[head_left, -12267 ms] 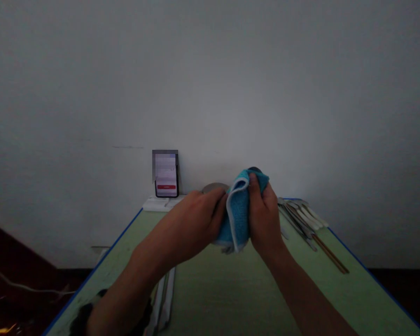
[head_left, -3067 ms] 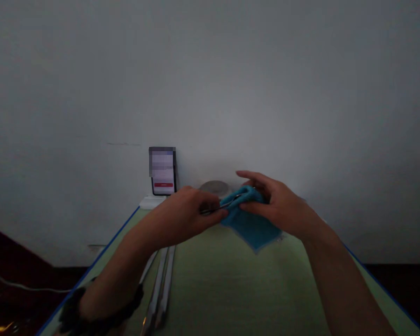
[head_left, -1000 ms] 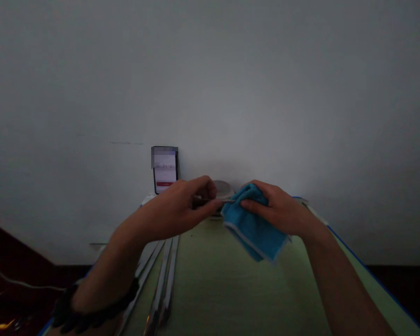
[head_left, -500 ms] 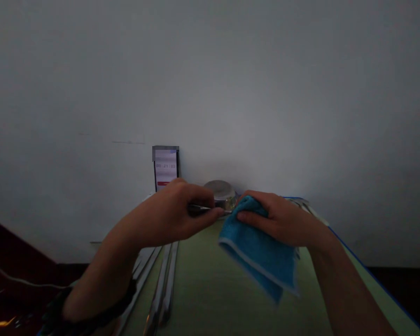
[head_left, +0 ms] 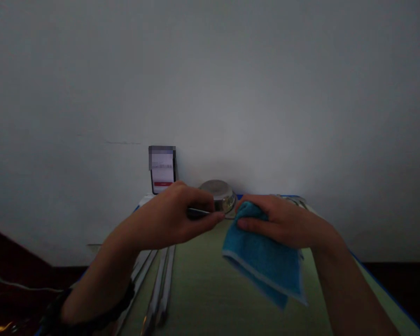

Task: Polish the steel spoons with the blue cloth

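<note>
My left hand [head_left: 177,217] is closed on a slim, shiny metal piece of cutlery [head_left: 199,212], pinched between thumb and fingers. Most of it is hidden by the hand, so its exact kind does not show. Just to the right, my right hand [head_left: 280,219] grips a folded blue cloth [head_left: 262,259] with a pale edge, and the lower part hangs loose over the table. The cloth covers whatever may lie under the right fingers. Behind the hands stands a round upturned metal bowl [head_left: 217,189].
A phone [head_left: 163,170] with a lit screen leans on the wall [head_left: 231,93] at the back left. Several metal knives [head_left: 165,282] lie on the pale green table [head_left: 203,298] at left. More cutlery [head_left: 296,201] lies at the back right.
My right hand and the cloth have shifted slightly right and down, widening the gap to my left hand. Phone and bowl appear a little further left.
</note>
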`<action>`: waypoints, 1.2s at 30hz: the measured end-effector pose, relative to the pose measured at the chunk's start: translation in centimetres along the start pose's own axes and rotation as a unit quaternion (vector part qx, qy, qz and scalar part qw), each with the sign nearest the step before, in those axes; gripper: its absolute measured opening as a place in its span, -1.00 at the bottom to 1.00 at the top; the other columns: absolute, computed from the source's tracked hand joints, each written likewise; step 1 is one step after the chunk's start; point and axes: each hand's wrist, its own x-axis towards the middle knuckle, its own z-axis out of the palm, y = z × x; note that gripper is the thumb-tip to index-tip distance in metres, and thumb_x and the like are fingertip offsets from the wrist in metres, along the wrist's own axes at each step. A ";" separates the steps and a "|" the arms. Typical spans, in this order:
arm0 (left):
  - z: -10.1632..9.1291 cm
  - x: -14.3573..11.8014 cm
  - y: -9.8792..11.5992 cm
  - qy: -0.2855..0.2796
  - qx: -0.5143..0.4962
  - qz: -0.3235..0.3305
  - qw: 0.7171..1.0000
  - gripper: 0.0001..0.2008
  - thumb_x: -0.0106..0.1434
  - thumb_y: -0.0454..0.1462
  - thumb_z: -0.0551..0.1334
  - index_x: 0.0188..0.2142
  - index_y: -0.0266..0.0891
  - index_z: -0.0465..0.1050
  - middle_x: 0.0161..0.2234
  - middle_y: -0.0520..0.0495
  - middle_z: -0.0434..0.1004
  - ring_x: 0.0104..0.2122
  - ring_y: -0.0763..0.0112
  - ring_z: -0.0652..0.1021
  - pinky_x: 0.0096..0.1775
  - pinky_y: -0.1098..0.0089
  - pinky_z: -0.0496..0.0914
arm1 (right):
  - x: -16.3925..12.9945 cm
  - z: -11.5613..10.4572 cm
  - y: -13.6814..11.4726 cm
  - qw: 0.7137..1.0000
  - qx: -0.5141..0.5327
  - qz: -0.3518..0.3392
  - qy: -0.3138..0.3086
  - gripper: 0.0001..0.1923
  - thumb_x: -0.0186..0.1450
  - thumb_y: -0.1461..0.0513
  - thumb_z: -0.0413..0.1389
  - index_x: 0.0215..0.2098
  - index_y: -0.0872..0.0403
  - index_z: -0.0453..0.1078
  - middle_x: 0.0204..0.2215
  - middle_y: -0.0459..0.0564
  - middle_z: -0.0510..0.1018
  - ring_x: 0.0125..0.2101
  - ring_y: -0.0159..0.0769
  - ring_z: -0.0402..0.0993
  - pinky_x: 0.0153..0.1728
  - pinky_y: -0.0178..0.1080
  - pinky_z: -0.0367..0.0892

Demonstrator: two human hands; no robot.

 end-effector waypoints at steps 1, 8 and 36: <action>0.0 0.0 -0.2 -0.004 -0.001 0.002 1.000 -0.71 0.21 -0.15 0.07 -0.49 -0.27 0.41 -0.66 0.12 0.26 -0.64 0.63 0.26 -0.58 0.55 0.09 | -0.1 -0.1 0.0 1.000 0.003 -0.008 -0.009 -0.77 0.25 0.12 -0.03 -0.18 0.04 0.29 -0.30 -0.14 0.46 -0.33 -0.45 0.38 -0.31 -0.39 0.22; 0.0 0.1 -0.5 0.017 -0.012 0.027 0.999 -0.67 0.20 -0.09 0.08 -0.47 -0.29 0.43 -0.66 0.11 0.29 -0.65 0.62 0.27 -0.58 0.56 0.11 | -0.8 -0.4 -0.4 0.999 0.025 -0.039 -0.018 -0.73 0.27 0.21 -0.05 -0.05 0.00 0.24 -0.21 -0.13 0.44 -0.24 -0.43 0.37 -0.23 -0.37 0.22; -0.2 0.0 0.3 0.097 0.096 -0.012 0.991 -0.64 0.20 -0.07 0.07 -0.53 -0.28 0.40 -0.71 0.11 0.26 -0.70 0.64 0.26 -0.58 0.54 0.07 | 0.4 0.4 0.5 0.993 0.068 -0.008 0.092 -0.71 0.23 0.10 -0.01 -0.12 0.03 0.31 -0.26 -0.08 0.48 -0.29 -0.36 0.38 -0.28 -0.32 0.24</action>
